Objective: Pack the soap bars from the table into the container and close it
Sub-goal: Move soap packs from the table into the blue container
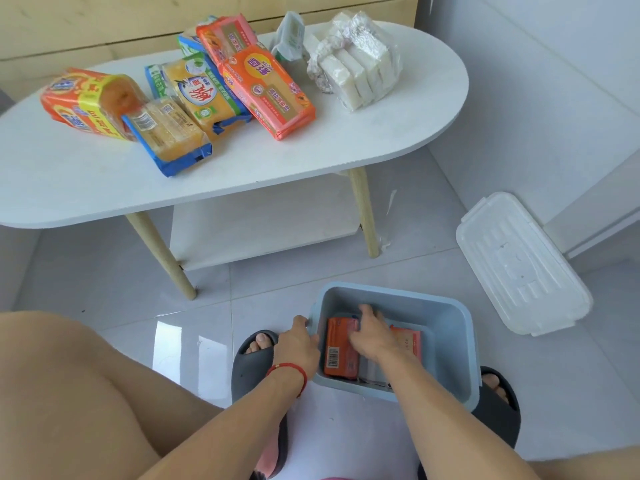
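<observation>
A blue-grey container stands on the floor between my feet. My left hand grips its left rim. Inside it my right hand rests on the packs, its fingers lying over an orange soap pack; another orange pack lies to its right. On the white table lie several soap packs: an orange-yellow bundle, a blue-wrapped yellow bar, a green-edged yellow pack, an orange pack and clear-wrapped white bars.
The container's white lid lies upside down on the floor to the right, near the wall. The table has wooden legs and a lower shelf. My dark slippers flank the container, and my left knee fills the lower left.
</observation>
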